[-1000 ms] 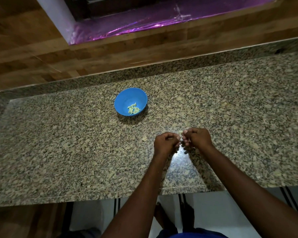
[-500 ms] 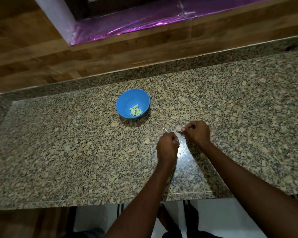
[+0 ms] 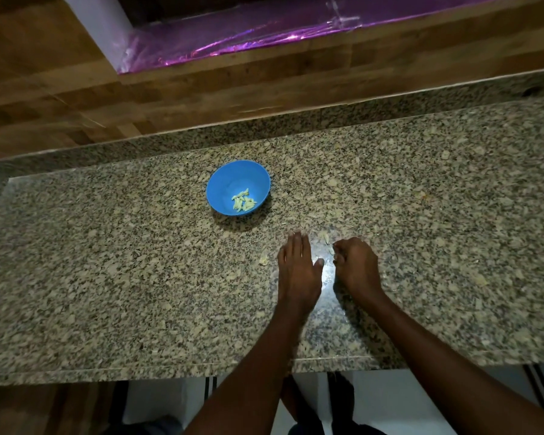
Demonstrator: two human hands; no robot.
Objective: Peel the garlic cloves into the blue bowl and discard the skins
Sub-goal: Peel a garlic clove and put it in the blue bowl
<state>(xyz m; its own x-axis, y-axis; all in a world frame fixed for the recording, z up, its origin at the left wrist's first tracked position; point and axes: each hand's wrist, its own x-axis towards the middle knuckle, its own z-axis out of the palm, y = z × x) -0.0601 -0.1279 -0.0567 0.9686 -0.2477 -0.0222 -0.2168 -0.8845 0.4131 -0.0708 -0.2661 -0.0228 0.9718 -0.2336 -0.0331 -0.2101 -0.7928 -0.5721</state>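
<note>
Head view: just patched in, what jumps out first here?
The blue bowl stands mid-counter with peeled garlic cloves inside. Nearer the front edge, the left hand lies flat on the granite counter and the right hand is curled beside it, with skin scraps between and around them.

Speckled granite bench (image 3: 107, 277) with a blue bowl (image 3: 223, 186) sitting on it, peeled garlic cloves (image 3: 244, 201) inside. A few bits of garlic skin (image 3: 263, 260) lie loose on the stone nearby.
</note>
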